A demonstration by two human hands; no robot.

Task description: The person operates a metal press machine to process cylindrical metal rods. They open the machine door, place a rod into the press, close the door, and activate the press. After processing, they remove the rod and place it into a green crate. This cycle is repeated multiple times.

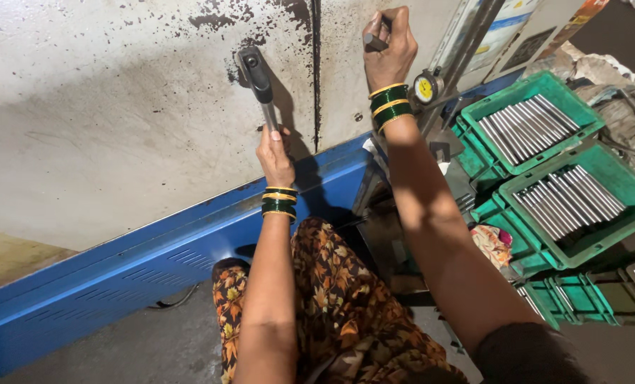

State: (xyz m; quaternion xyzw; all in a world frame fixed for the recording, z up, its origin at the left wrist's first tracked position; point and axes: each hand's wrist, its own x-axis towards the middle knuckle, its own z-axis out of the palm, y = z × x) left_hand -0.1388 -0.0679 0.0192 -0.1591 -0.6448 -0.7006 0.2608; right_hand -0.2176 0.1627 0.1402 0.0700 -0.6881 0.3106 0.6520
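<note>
Against the stained grey machine panel (118, 107): left hand (275, 160) clamped on a lever handle (258, 82) (black grip uppermost); right hand (390, 46) closed around a short metal rod (375, 43). Dial gauge (425, 89) just beside the wrist; green crates (619, 178) of steel rods (569, 199) farther right.

the lever (259, 85) stands left of the dial gauge (425, 89); two crates (633, 186) of metal rods (567, 200) lie right of it.
</note>
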